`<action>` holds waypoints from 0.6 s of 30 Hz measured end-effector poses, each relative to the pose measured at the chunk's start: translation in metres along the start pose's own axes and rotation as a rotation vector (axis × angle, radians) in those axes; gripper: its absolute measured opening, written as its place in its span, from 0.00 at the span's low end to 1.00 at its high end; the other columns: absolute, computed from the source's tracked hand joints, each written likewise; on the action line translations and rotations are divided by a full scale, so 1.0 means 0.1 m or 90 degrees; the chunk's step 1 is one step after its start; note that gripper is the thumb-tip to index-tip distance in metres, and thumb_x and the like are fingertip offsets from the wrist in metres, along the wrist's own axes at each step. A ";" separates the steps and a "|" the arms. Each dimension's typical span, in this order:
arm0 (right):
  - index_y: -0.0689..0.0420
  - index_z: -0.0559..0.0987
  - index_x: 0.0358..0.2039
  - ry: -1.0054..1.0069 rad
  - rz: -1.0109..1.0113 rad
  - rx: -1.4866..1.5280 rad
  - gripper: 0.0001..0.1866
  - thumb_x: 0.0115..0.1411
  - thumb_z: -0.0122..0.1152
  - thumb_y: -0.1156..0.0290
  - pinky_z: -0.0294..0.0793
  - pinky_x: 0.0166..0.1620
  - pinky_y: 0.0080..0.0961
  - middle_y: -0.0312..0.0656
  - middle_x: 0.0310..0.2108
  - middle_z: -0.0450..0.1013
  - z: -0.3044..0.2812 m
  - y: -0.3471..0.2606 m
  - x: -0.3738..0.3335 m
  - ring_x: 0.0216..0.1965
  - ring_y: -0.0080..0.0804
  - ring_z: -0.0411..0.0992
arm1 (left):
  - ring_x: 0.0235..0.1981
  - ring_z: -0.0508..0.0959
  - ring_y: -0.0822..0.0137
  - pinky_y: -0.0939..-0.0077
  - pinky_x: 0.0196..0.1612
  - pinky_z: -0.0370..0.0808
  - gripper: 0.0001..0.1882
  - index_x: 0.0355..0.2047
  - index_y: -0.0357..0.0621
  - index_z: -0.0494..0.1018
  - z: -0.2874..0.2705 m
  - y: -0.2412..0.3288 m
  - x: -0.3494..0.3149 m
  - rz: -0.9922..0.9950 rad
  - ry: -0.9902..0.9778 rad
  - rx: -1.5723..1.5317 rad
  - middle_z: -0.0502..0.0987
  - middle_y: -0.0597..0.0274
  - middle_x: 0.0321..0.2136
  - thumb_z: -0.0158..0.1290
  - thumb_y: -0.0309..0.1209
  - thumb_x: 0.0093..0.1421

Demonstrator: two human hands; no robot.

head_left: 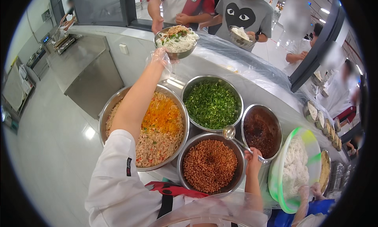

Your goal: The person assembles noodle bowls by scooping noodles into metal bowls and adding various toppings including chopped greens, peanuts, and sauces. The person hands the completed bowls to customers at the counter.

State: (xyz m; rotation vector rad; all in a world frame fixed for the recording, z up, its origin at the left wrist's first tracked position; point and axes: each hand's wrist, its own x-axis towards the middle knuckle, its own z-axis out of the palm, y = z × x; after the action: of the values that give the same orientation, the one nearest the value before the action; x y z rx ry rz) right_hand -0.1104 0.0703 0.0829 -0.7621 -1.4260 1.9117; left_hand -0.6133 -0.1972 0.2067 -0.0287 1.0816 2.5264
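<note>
My left hand (160, 58), in a clear plastic glove, reaches far forward and grips the underside of a metal bowl (184, 54). White noodles (188, 41) with chopped greens and a crumbly topping fill that bowl. Across the counter, a person's hand (157, 24) is at the bowl's far left edge; I cannot tell whether it grips it. My right hand (253, 158) is closed round the handle of a metal ladle (229, 131). The ladle's head hangs between the basin of chopped greens (212, 103), the basin of brown beans or nuts (210, 164) and the pot of dark red sauce (262, 130).
A large basin of minced topping (159, 148) lies under my left forearm. At right stands a green-and-white tub of noodles (295, 164), with another worker's gloved hands (305, 193) beside it. Plastic film (244, 65) covers the ledge. A person in grey holds another bowl (241, 40).
</note>
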 end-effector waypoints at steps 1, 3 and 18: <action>0.62 0.71 0.36 0.015 0.011 -0.004 0.10 0.63 0.47 0.67 0.69 0.26 0.18 0.47 0.26 0.74 -0.10 0.05 -0.04 0.19 0.26 0.69 | 0.41 0.74 0.40 0.32 0.39 0.70 0.28 0.47 0.37 0.65 0.07 -0.02 0.07 0.003 0.010 0.011 0.71 0.42 0.44 0.43 0.24 0.41; 0.62 0.70 0.35 0.040 0.015 -0.003 0.10 0.63 0.46 0.67 0.68 0.25 0.18 0.48 0.26 0.74 -0.21 0.06 -0.14 0.19 0.26 0.69 | 0.46 0.72 0.40 0.29 0.42 0.66 0.26 0.52 0.43 0.64 0.20 -0.06 0.18 -0.017 0.037 0.018 0.68 0.44 0.50 0.43 0.27 0.48; 0.63 0.70 0.36 0.060 0.082 -0.007 0.11 0.63 0.48 0.67 0.68 0.25 0.19 0.49 0.26 0.74 -0.40 0.10 -0.40 0.19 0.27 0.69 | 0.51 0.69 0.52 0.35 0.46 0.62 0.27 0.53 0.61 0.66 0.42 0.14 0.56 -0.030 0.019 0.054 0.71 0.69 0.51 0.37 0.55 0.57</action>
State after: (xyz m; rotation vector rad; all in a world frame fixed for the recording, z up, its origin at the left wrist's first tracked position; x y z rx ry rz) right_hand -0.0561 0.0615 0.0668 -0.9576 -1.3609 1.9383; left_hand -0.6645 -0.1568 0.2362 -0.0679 1.1845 2.4440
